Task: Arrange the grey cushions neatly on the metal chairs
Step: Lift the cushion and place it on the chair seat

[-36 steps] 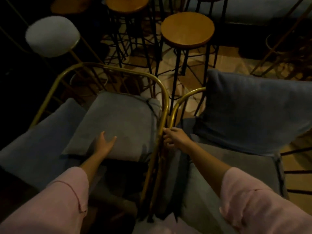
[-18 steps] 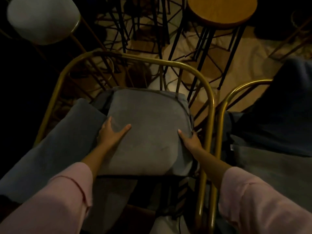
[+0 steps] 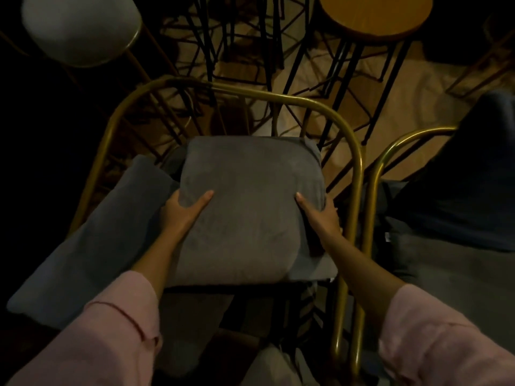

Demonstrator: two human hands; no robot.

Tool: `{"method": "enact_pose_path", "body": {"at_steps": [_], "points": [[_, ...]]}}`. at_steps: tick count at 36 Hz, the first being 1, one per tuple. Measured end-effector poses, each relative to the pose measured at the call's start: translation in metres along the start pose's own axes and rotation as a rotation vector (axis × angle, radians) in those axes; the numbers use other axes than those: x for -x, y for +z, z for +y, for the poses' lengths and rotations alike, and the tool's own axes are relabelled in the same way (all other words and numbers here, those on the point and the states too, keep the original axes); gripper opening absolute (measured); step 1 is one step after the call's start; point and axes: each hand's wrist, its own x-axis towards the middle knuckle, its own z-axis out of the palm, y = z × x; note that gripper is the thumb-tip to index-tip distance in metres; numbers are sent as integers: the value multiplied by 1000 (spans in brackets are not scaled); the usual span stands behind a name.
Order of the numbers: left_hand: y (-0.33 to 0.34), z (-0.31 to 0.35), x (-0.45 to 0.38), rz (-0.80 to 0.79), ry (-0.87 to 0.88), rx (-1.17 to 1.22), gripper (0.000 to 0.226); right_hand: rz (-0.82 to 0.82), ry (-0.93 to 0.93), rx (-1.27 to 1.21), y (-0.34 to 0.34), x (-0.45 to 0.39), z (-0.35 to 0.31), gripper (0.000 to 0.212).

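Observation:
A square grey cushion [image 3: 250, 207] lies inside a gold metal chair frame [image 3: 355, 168]. My left hand [image 3: 185, 208] grips its left edge, thumb on top. Gripping the cushion's right edge, next to the frame's right tube, is my right hand [image 3: 322, 215]. A second, long grey cushion [image 3: 92, 243] leans at the chair's left side, touching the square one. To the right, another gold chair [image 3: 390, 151] carries a dark grey cushion [image 3: 459, 174] against its back and a grey seat pad [image 3: 451, 277].
A wooden round stool [image 3: 373, 15] on black legs stands behind the chairs. A white padded stool [image 3: 80, 26] is at the upper left. Several black stool legs crowd the floor behind the chair back. The two gold frames stand side by side.
My right hand left the gold frame and went to the square cushion's right edge. Both hands now hold that cushion. The view has shifted left and down over the left chair.

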Motion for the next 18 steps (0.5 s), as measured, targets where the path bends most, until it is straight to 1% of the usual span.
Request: {"method": "enact_pose_path", "body": {"at_steps": [3,7,8,10,12,14,16,18], "points": [[-11,11,27,88,66,65,85,-3,-88,-41,-8,22,-1,121],[-31,32,66,212,206,107,67,-19,-215,-125,-15,58,-7,113],[-37,39,74,247,235,104,66,-18,-255,-139,-16,67,-9,111],[-48,55,94,296,294,92,70,-15,-336,-155,-26,86,-13,106],[-56,72,114,309,352,80,73,-4,-407,-160,-40,102,-16,102],[-57,85,134,305,395,69,69,26,-484,-164,-59,116,-17,100],[-48,94,155,304,417,90,64,85,-557,-152,-85,129,-16,100],[-31,101,177,300,444,137,64,182,-607,-91,-117,142,-13,98]]}}
